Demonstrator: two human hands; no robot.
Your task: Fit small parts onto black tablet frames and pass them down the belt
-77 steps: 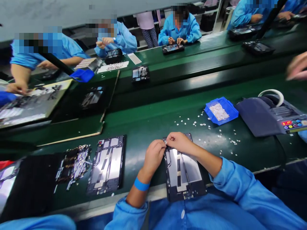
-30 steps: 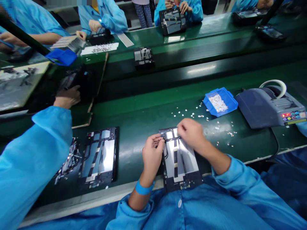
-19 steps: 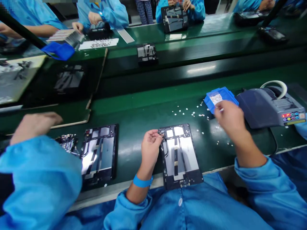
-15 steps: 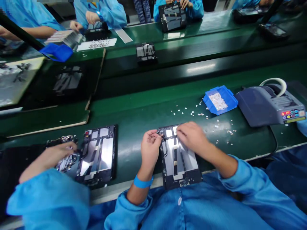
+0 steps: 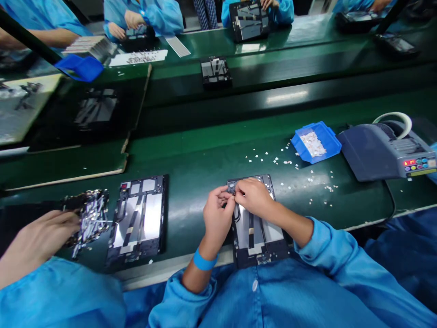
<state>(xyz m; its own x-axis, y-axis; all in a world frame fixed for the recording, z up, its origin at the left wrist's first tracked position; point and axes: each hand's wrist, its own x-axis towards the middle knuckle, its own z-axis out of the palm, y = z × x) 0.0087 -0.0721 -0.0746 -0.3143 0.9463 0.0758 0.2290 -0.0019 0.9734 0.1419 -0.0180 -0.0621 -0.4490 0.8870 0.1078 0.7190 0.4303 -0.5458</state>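
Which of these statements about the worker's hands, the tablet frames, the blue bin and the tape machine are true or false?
1. Both hands, left hand and right hand, meet at the top edge of the tablet frame. True.
2. The blue bin is empty. False: it holds small white pieces.
3. A second frame lies to the left. True.
4. The tape machine sits left of the bin. False: it sits right of it.
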